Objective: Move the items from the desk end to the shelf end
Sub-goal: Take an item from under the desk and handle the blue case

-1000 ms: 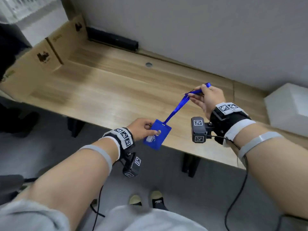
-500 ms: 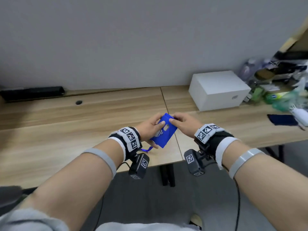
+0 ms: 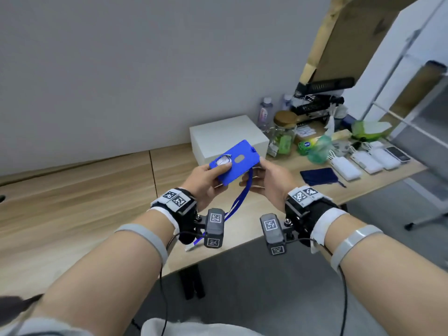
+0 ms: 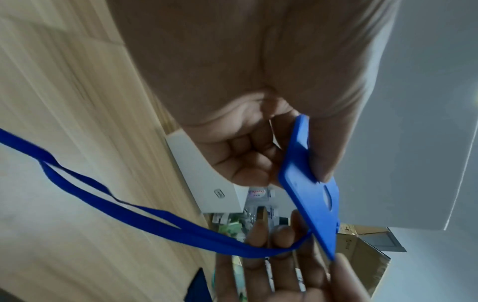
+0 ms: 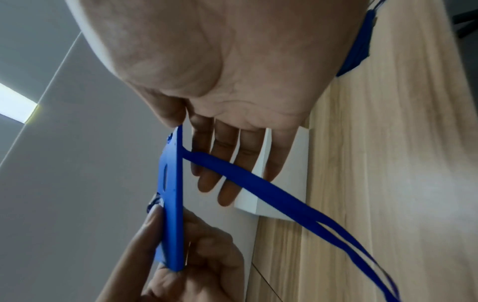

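Left hand (image 3: 202,180) pinches the blue badge holder (image 3: 234,162), right hand (image 3: 269,181) open-fingered steadying its far-right end, long axis aimed right toward the cluttered shelf end.

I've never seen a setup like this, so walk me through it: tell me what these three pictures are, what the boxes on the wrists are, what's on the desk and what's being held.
There is no machine here: a person works with bare hands. The small black boxes on the wrist straps are cameras. One picture comes from a camera on the head, looking down at both arms; the other two come from the wrists, looking along each palm, so the hands look huge there.

The left hand pinches a blue badge holder, thumb on top. The right hand has its thumb at the holder's other end, with straight fingers beneath. The lanyard hangs down between the wrists.

On the desk beyond stand a white box, a jar, bottles, white power banks and a dark blue pouch.
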`<state>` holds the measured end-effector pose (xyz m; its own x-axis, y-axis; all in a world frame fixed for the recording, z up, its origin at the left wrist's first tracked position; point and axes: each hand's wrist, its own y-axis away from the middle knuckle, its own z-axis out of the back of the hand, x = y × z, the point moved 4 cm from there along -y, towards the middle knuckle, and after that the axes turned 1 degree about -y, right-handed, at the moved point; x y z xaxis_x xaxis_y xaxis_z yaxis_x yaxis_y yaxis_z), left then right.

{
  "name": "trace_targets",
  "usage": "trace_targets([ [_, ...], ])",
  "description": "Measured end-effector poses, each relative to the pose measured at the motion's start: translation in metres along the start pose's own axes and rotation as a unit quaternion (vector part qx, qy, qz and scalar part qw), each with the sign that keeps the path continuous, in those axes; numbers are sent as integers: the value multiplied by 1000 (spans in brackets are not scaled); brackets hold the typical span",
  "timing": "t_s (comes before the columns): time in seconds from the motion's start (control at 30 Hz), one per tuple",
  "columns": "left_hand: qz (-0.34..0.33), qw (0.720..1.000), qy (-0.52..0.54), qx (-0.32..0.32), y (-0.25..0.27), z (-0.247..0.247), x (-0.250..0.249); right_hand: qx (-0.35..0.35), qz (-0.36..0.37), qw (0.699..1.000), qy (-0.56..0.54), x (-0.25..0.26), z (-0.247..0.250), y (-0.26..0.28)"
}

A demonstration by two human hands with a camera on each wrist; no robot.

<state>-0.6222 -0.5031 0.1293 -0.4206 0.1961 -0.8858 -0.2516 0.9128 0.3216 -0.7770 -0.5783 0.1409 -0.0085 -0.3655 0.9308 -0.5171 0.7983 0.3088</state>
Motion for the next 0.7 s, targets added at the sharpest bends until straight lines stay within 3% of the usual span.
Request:
trace_targets([
  [0.17,23,998,47,25,-47,-59,3,-29,8,998,-56,-1,49,-16],
  [0.3,35,994,-2,104,-90,-113,16,-62,33,995,68,8,89,-36],
  [0.47,13,987,-43,154,-156,-174,32,-87,-6,981,172,26,153,-69],
  [0.6,-6,988,-42,147,-207,-215,34,-76,-43,965,248,41,201,-96],
  [0.7,1,990,-35,137,-239,-242,34,-73,-25,939,334,62,232,-109],
])
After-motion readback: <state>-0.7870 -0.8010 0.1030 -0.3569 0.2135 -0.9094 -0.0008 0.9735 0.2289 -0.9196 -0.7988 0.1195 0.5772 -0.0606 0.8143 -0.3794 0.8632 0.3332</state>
